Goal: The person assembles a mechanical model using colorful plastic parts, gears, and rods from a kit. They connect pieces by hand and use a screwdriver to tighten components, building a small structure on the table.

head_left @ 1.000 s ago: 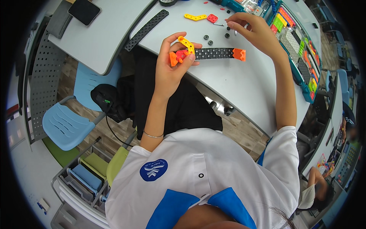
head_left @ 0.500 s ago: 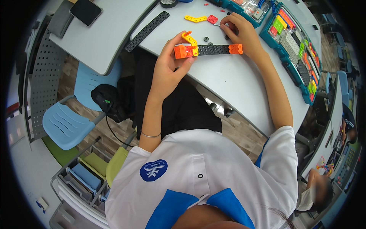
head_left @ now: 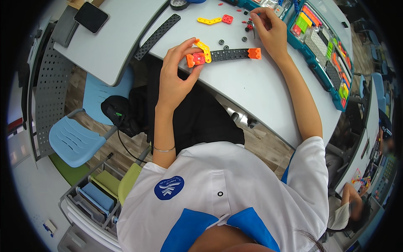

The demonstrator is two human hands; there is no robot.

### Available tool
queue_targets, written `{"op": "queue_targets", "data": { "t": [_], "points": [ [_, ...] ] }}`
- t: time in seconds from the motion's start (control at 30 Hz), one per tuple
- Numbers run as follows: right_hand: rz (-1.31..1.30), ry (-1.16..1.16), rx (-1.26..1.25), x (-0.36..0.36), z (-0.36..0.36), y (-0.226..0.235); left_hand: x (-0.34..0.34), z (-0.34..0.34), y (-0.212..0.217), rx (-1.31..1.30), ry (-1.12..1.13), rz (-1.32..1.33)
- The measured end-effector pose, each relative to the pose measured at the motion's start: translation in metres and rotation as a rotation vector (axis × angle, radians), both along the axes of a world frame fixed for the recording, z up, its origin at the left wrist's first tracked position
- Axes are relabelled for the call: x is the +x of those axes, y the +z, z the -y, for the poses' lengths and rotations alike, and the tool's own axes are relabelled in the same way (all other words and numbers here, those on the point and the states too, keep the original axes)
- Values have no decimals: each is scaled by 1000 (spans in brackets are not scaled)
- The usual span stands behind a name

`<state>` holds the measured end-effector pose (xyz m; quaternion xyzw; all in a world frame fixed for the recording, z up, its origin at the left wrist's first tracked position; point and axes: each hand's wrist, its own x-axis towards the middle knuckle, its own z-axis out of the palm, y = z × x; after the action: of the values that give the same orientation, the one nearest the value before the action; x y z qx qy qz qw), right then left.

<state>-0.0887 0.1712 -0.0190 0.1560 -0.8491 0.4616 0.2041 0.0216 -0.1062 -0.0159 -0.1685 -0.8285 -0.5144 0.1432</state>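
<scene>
My left hand (head_left: 178,71) grips one end of a building-kit assembly at the near table edge. That assembly has a dark grey perforated beam (head_left: 230,55), an orange connector (head_left: 254,53) at its right end, and a bent yellow beam (head_left: 204,50) beside a red-orange block (head_left: 195,59) at the left. Farther right, my right hand (head_left: 272,33) pinches a thin metal shaft (head_left: 254,32) that points down toward the table. Small red and black pins (head_left: 249,27) lie right beside its fingertips. Several grey round spacers (head_left: 221,42) rest between the hands.
A teal parts case (head_left: 319,54) full of colourful pieces stands open at the right. A loose yellow beam (head_left: 208,21), a red square plate (head_left: 227,19) and a long dark beam (head_left: 158,36) lie on the table. A phone (head_left: 91,17) sits on the adjoining table, left.
My right hand has moved slightly right and up; the shaft has swung from nearly level to upright, uncovering the pins. My left hand has shifted a little left and tilted the assembly.
</scene>
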Motion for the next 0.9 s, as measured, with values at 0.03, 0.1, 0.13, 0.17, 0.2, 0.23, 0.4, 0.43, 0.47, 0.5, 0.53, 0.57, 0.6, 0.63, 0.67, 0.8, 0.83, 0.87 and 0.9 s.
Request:
{"op": "queue_targets", "data": {
  "t": [0.03,0.1,0.13,0.17,0.2,0.23,0.4,0.43,0.47,0.5,0.53,0.57,0.6,0.63,0.67,0.8,0.83,0.87,0.9],
  "points": [
    [7,-1,-7,0,0,0,0,0,0,-25,-11,-15],
    [20,-1,-21,1,-1,-1,0,0,-1,2,-15,-3],
    [19,-2,-29,1,-1,-1,1,0,-1,15,-16,3],
    [18,-4,-37,1,-1,-1,1,0,-1,34,-22,9],
    [17,-6,-44,1,-1,-2,0,1,0,53,-28,14],
    [18,-13,-46,0,-2,-2,0,1,0,71,-35,20],
    [-11,-11,-61,-1,-2,-3,2,3,1,45,-9,7],
    [-6,-14,-58,-1,-2,-4,2,3,1,27,-7,-2],
    [-2,-17,-54,-1,-2,-4,3,3,1,24,-9,-2],
    [3,-20,-50,-1,-3,-4,3,2,1,21,-12,-3],
    [1,-19,-44,-1,-3,-4,3,1,1,19,-14,-4],
    [0,-19,-39,-1,-3,-4,4,1,1,-7,-9,-1],
    [-2,-19,-34,-1,-4,-4,4,1,1,-32,-3,2],
    [1,-18,-37,-1,-4,-5,5,1,1,-57,3,5],
    [5,-17,-40,-1,-4,-5,5,2,2,-65,-7,17],
    [1,-19,-26,-2,-4,-6,7,5,5,-75,-56,57],
    [-4,-14,-26,-2,-4,-7,8,6,5,-73,-71,65],
    [-10,-9,-26,-2,-3,-6,8,8,3,-100,-68,48],
    [-16,-3,-26,-2,-3,-6,8,10,0,-127,-66,30]
  ]
}}
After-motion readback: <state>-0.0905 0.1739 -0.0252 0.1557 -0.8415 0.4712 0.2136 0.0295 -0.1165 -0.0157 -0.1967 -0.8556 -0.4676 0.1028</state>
